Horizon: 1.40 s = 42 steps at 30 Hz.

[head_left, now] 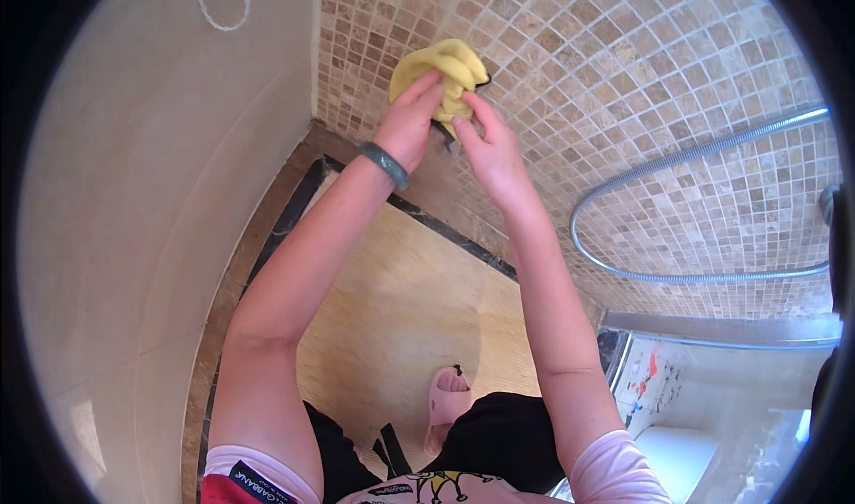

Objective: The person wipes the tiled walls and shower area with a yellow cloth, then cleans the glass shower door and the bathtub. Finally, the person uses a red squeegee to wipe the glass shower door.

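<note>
A yellow cloth with dark edging (446, 63) is bunched up in front of the brown mosaic-tiled wall (534, 43). My left hand (412, 118), with a dark green bangle at the wrist, has its fingers on the cloth's left and lower side. Thumb and fingers of my right hand (491, 150) pinch the cloth's lower right edge. A small dark strip or tag hangs below the cloth between both hands. Part of the cloth is hidden behind my fingers.
On the right, a metal shower hose (621, 180) loops along the wall. A smooth pale wall (167, 170) rises at the left, with a white cord (247, 3) near its top. Below are the beige floor (401, 290) with a dark border, a pink slipper (449, 404) on a foot, and a glass panel (748, 397).
</note>
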### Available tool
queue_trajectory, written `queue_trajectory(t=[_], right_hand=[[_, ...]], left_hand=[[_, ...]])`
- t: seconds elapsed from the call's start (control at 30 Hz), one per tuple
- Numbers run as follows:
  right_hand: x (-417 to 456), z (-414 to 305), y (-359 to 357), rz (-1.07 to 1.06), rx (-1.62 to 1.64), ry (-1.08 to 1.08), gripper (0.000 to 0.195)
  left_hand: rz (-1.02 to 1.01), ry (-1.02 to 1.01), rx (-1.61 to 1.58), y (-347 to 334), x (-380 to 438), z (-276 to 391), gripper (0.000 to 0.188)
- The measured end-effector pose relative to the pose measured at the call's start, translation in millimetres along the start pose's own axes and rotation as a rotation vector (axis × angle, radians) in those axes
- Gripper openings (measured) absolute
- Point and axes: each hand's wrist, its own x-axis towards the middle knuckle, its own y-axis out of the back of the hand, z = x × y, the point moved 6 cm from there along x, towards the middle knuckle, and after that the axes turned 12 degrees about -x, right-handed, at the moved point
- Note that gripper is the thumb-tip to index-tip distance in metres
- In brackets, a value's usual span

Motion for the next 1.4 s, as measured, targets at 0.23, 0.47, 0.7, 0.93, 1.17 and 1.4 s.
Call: queue_trajectory(t=[0.23, 0.47, 0.7, 0.93, 1.17, 1.4], right_hand=[[-33, -15, 68, 0.231, -0.17, 0.035, 0.044], [-59, -13, 87, 0.186, 0.075, -0.041, 0.034], [-12, -5, 65, 0.212, 0.289, -0.081, 0.047], [-9, -10, 54, 0.312, 0.214, 0.116, 0.05], [-33, 30, 31, 0.232, 0.072, 0.004, 0.054], [-61, 66, 13, 0.15, 0.205, -0.158, 0.054]], left_hand=[[-0.301, -0.406, 0.66, -56, -5, -19, 0.045], [-0.453, -0.744, 1.069, -86, -27, -32, 0.039], [-0.307, -0.78, 1.218, -71, -21, -3, 0.036], [-0.171, -0.814, 1.293, -72, -19, 5, 0.051], [-0.192, -0.79, 1.637, -56, -25, -47, 0.058], [-0.265, -0.672, 1.709, -34, -34, -80, 0.057]])
